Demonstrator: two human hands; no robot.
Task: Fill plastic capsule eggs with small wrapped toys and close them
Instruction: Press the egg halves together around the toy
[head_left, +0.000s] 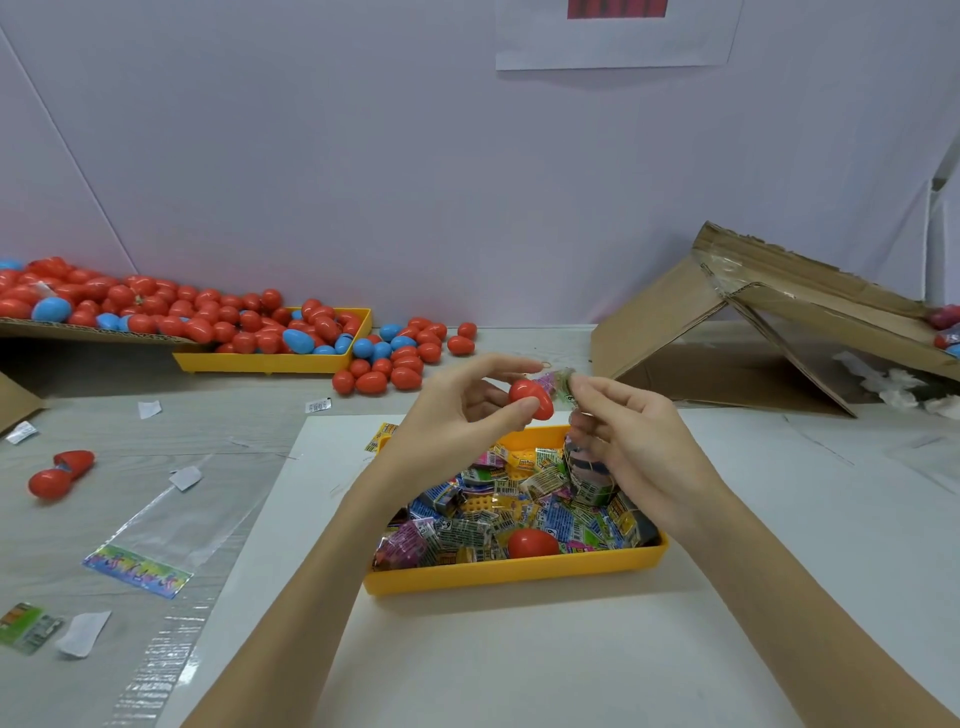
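Observation:
My left hand (462, 410) holds a red egg half (531, 397) between thumb and fingers, above the yellow tray (514, 574). My right hand (618, 431) pinches a small wrapped toy (558, 384) at the mouth of that half, and its lower fingers curl round a bundle of more wrapped toys (587, 475). The tray holds several wrapped toys (467, 525) and another red egg half (532, 543).
A heap of red and blue eggs (218, 317) fills a second yellow tray (270, 361) and cardboard at back left. An open red egg (60, 473) lies at left among plastic film and paper scraps. A torn cardboard box (769, 322) stands at back right.

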